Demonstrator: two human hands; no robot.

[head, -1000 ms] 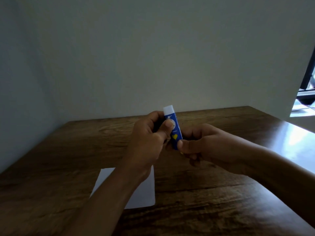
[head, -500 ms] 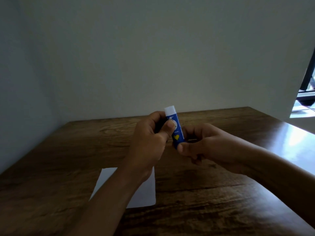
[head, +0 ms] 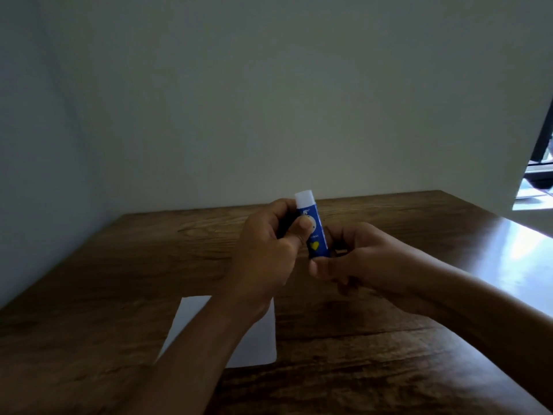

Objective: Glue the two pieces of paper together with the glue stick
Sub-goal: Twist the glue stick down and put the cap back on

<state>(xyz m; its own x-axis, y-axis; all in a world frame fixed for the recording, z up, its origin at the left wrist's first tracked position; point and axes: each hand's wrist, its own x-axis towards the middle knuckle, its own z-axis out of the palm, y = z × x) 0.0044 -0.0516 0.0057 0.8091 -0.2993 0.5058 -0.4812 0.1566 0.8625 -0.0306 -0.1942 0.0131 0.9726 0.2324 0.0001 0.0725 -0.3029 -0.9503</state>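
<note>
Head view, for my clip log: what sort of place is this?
Probably a room at home or an office corner: a dark wooden table against plain pale walls, a white paper sheet, daylight at right.

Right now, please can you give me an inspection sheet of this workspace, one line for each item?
Surface: wooden table, dark grain, with a bright reflection at its right edge.
Job's things: blue glue stick held above the table, roughly upright, white end up; white paper flat on the table, partly hidden by the left forearm. I cannot tell whether it is one sheet or two.
Clutter: nothing seen.
Hands: left hand grips the upper body of the stick, thumb on the label; right hand holds its lower end with curled fingers.
Cables: nothing seen.
Surroundings: plain wall behind; a bright opening with dark shapes at far right.
</note>
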